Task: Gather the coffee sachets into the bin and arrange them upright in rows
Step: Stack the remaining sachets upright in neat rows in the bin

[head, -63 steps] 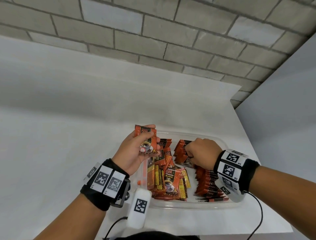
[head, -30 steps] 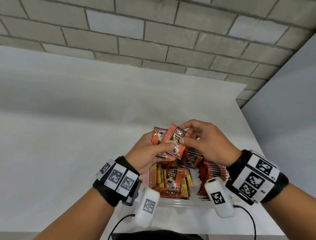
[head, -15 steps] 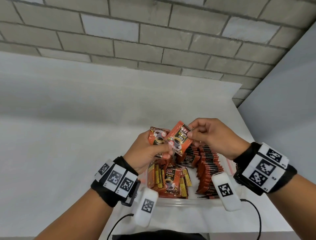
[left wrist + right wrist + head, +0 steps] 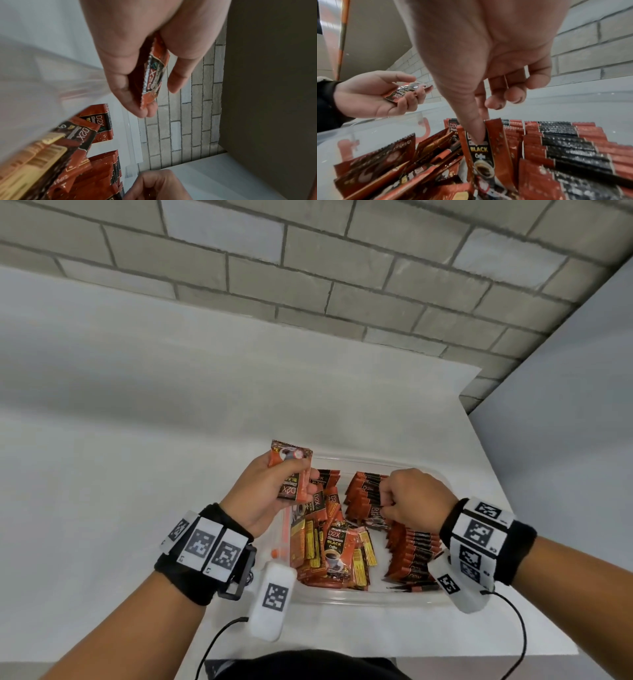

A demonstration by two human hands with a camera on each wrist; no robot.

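A clear plastic bin [image 4: 359, 597] sits on a white worktop [image 4: 120, 491], close to the person. It is full of red and black coffee sachets.

The left hand [image 4: 263, 498] is up above the left edge of the bin. Its fingers and thumb are curled round a few sachets [image 4: 293, 474] held flat together. In the left wrist view you see the held sachets [image 4: 153, 75] from the edge, tucked between the thumb and the fingers.

The right hand [image 4: 414, 498] is down inside the bin, near the far right part. Its thumb and one finger pinch the top of one sachet [image 4: 485, 152]. That sachet stands up on its end, with "BLACK Coffee" and a cup on its front. It touches the left side of the standing row [image 4: 559, 146]. The other fingers [image 4: 513, 97] of this hand are bent and touch nothing.

The standing row [image 4: 407, 546] fills the right side of the bin, packed tight with the top edges showing. On the left side of the bin there is a loose pile [image 4: 329, 553] of sachets that lie flat or lean every which way. Some show the coffee cup and some show the yellow back.

A grey brick wall [image 4: 308, 268] stands behind the worktop.
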